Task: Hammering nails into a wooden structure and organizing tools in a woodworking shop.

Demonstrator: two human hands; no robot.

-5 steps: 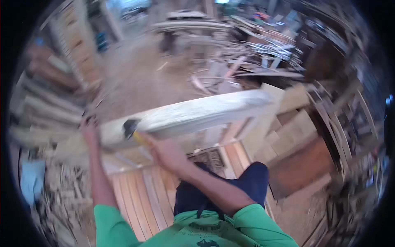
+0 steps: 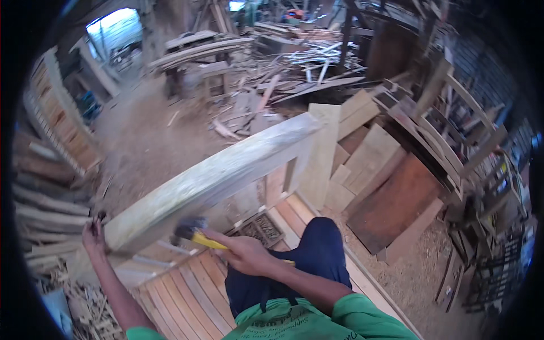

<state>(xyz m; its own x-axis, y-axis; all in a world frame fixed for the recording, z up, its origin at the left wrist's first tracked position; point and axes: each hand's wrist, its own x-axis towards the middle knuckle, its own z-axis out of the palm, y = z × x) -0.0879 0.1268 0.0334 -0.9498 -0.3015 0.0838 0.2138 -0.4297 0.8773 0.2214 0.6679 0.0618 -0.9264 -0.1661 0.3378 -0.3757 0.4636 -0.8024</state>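
Hammer (image 2: 209, 241) in the right hand (image 2: 249, 255), left hand (image 2: 95, 238) at the beam's (image 2: 209, 175) near end.
The right hand is closed around the yellow handle; the hammer lies at 8 o'clock over the slats (image 2: 187, 286), its dark head blurred beside the beam's lower edge, contact unclear. It is probably stiff and head-heavy, best gripped low on the handle. The left hand is farther out at 8 o'clock, fingers bent; whether it pinches anything, I cannot tell. The beam runs from 8 o'clock to between 1 and 2, and looks rigid, thick and likely heavy, better lifted by both ends. A reddish board (image 2: 391, 207) lies towards 3 o'clock.
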